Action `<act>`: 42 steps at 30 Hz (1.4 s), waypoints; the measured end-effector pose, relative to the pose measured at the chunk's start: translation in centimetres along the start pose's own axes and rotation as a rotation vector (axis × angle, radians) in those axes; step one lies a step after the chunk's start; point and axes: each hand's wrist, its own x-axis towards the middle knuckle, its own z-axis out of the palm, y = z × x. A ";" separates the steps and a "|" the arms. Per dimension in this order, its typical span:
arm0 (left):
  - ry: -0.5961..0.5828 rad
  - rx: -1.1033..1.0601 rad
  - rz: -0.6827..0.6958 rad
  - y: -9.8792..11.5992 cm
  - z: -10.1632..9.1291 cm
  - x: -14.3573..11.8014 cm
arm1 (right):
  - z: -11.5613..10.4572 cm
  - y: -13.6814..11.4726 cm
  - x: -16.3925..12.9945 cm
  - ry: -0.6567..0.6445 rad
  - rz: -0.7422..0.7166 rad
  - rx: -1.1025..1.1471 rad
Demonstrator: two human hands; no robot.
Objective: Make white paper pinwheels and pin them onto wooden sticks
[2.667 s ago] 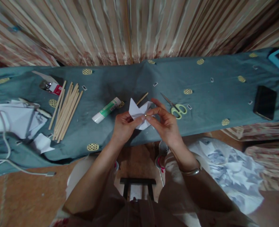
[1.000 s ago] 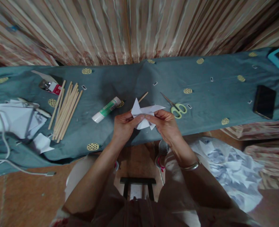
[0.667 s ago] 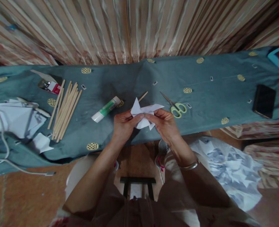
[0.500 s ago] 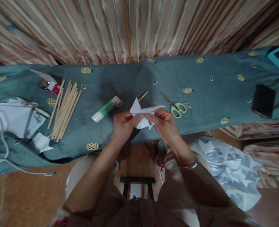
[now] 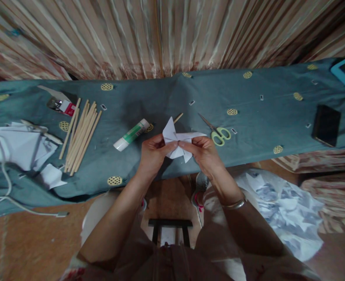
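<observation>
A folded white paper pinwheel [image 5: 170,129] is held between my two hands above the front edge of the table. My left hand [image 5: 153,154] pinches its left side, and my right hand [image 5: 204,154] grips the right side. Both thumbs press together at its centre, hiding what lies under them. Behind the paper a thin wooden stick [image 5: 178,117] pokes out; its lower part is covered. To the right lie scissors [image 5: 219,135] with light green handles, blades partly apart. A green and white glue stick [image 5: 131,134] rests left of my left hand.
Several wooden sticks [image 5: 83,136] lie at the left, near an opened small box [image 5: 68,108] and a stack of white paper [image 5: 13,146] with a white cable [image 5: 5,171] across it. A phone [image 5: 326,125] lies right. A plastic bag of paper pieces [image 5: 283,207] stands on the floor.
The pinwheel has turned slightly, its upper left point rising a little. Both thumbs have pressed in over the centre, covering the small shiny spot seen there before.
</observation>
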 end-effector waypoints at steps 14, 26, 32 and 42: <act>-0.007 0.071 -0.002 -0.3 -0.3 0.1 | 0.3 -0.2 0.0 -0.006 0.121 0.086; 0.072 0.326 0.265 1.1 -2.7 0.7 | -0.8 -1.5 0.6 0.035 -0.028 0.147; -0.021 0.834 0.489 0.5 -3.5 2.7 | -2.1 -2.9 0.2 0.021 -0.102 0.114; -0.100 1.224 0.492 -0.1 -2.5 3.3 | -2.6 -2.4 -1.4 -0.153 -0.053 -0.018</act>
